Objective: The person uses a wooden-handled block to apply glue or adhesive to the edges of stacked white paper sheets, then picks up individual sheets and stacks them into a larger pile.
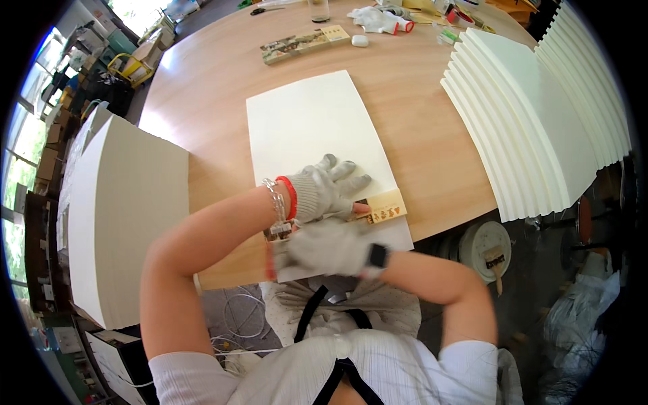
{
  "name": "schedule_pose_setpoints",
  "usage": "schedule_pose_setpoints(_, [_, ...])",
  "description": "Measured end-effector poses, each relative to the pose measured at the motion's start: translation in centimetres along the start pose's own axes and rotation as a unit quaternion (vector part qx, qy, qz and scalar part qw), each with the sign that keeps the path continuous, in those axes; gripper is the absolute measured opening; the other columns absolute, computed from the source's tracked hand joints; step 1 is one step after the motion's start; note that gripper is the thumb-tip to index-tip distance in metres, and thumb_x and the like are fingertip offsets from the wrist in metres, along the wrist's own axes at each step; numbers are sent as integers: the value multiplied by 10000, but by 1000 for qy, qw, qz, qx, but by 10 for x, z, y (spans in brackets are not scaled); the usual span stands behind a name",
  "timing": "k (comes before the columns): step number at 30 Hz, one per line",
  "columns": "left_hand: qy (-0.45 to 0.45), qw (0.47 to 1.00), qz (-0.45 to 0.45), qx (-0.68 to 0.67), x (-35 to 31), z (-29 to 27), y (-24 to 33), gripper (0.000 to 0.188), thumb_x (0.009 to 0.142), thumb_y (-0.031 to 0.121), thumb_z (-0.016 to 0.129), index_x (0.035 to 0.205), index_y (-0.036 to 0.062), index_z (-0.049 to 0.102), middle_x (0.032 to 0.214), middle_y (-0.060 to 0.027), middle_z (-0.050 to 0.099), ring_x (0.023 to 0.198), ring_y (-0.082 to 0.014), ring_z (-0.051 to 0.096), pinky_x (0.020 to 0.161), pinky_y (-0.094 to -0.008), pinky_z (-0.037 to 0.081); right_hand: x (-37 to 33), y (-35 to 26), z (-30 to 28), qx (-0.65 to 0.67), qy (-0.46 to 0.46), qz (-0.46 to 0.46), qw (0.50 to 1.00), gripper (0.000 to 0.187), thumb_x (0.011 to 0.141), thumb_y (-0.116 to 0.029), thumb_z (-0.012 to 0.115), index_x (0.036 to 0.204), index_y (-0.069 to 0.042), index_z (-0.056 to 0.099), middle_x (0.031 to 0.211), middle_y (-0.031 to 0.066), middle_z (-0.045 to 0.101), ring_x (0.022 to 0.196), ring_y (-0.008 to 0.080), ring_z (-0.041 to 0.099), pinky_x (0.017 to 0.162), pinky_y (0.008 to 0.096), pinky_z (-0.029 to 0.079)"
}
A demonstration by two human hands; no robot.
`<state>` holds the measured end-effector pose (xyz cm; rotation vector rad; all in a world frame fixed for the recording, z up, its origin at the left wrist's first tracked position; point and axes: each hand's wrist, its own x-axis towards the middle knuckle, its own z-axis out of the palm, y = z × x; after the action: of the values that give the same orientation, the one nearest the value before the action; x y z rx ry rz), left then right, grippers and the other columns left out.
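Note:
A large white board (pixel 307 121) lies on the table in front of me. My left hand (pixel 331 185), in a pale grey glove with bare thumb tip, rests flat on it with fingers spread. Its thumb touches a beige printed strip (pixel 386 206) lying across the board's near end; the hands hide the strip's middle. My right hand (pixel 327 248), also gloved, crosses just below the left one, over the strip and the board's near edge. It is smeared by motion, so its fingers and anything in them cannot be made out.
Stacked white boards (pixel 520 101) stand at the right; another white stack (pixel 128 216) stands at the left. Farther back are a long printed box (pixel 306 44), a small white case (pixel 360 41), spare gloves (pixel 379 20) and a glass (pixel 318 10). A bucket with a brush (pixel 484 243) is beside the table.

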<state>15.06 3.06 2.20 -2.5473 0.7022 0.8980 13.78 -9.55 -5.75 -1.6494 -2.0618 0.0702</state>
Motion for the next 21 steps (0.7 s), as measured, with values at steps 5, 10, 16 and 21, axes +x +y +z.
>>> schedule_pose_setpoints(5, [-9,998,-23,-56,0,2,6,964,724,159,745,1465,487,223,1601,-83,85,1425,-408,195,1100,-448,385,-175,109,-108,-180,19,204,962,129,706,-191,703,748,-94,628,670,62,595,664,280,606,603,422,472])
schedule_pose_setpoints(10, [85,996,-30,7,-25,2,11,861,677,197,789,1425,346,391,1510,-54,311,1325,-303,384,1059,-384,400,-133,90,-111,-79,229,344,907,377,840,-122,664,1198,-47,574,1077,136,631,944,323,624,817,392,516])
schedule_pose_setpoints(16, [251,882,-312,-249,-80,59,69,597,839,262,691,1379,161,457,1187,-69,557,982,-233,611,790,-380,520,-81,106,-73,372,150,510,761,425,899,-333,631,1121,27,597,875,118,668,792,170,619,706,321,496])
schedule_pose_setpoints(21, [138,-89,107,-981,-39,114,145,518,971,468,464,1276,49,481,928,-73,587,781,-206,582,662,-319,515,-66,135,-61,457,145,434,763,315,896,-330,639,1005,-35,634,793,70,639,652,125,574,540,274,457])
